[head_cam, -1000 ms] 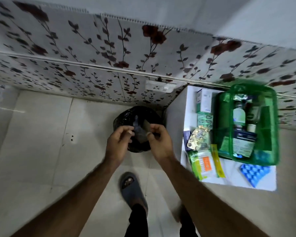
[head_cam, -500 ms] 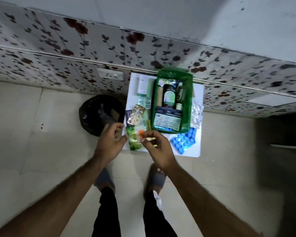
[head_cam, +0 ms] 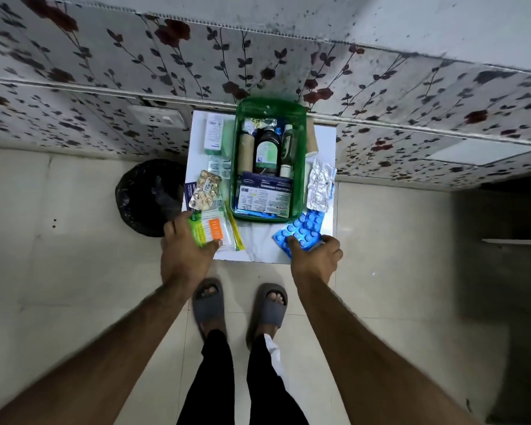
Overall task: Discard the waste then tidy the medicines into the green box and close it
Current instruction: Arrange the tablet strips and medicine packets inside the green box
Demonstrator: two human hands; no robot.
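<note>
The green box (head_cam: 235, 167) stands open on a small white table (head_cam: 258, 243), holding bottles and a dressings carton (head_cam: 265, 196). My left hand (head_cam: 186, 250) grips a green and orange sachet pack (head_cam: 210, 230) at the table's front left. My right hand (head_cam: 316, 259) pinches a blue blister strip (head_cam: 301, 230) at the front right. A gold pill strip (head_cam: 204, 194) and a white medicine carton (head_cam: 214, 133) lie left of the box, a silver blister strip (head_cam: 321, 187) to its right.
A bin lined with a black bag (head_cam: 149, 196) stands on the floor left of the table. The flowered wall (head_cam: 258, 65) runs right behind the table. My feet in grey slippers (head_cam: 209, 305) are just in front of it.
My hands left the bin, where they held a scrap of waste, and I stepped in front of the table. Both hands have now closed on medicine packs at its front edge.
</note>
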